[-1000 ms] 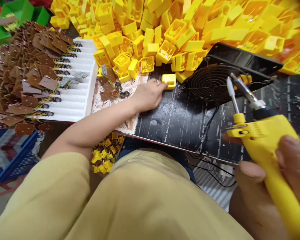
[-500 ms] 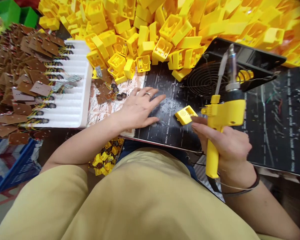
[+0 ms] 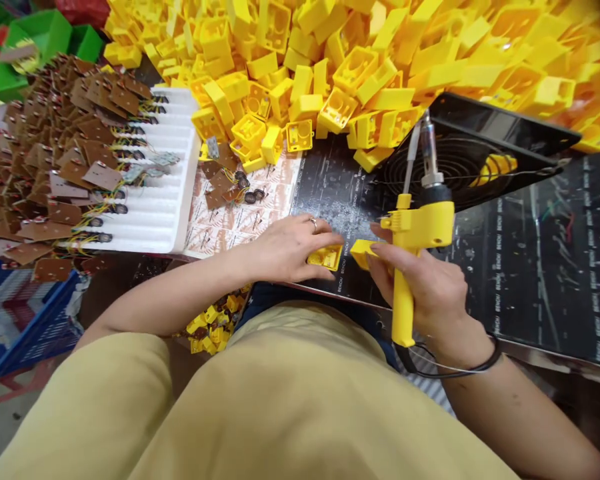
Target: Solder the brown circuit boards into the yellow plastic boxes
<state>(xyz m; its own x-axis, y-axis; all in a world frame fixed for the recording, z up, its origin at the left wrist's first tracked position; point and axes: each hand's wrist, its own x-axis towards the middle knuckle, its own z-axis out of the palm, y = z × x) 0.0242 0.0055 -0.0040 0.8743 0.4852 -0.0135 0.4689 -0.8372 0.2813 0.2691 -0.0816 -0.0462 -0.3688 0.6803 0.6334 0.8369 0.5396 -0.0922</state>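
Note:
My left hand (image 3: 297,250) has its fingers around a small yellow housing (image 3: 326,257), open side up, near the front edge of the black bench (image 3: 350,200). In my right hand (image 3: 425,280) is a yellow soldering gun (image 3: 415,230), held upright with its metal tip pointing away from me. The fingertips of that hand also touch a second yellow piece (image 3: 363,253), just right of the first one. A narrow strip of black bench separates the two pieces.
Yellow housings (image 3: 305,107) are heaped across the back. A black fan (image 3: 445,163) stands behind the soldering gun. Brown circuit boards (image 3: 55,153) lie piled on a white ribbed tray (image 3: 183,180) at left. Blue crate (image 3: 25,327) at lower left.
My left hand has moved toward me and closed on a yellow housing. My right hand, with the soldering gun, has shifted left, and the yellow piece at its fingertips is nearer the bench edge.

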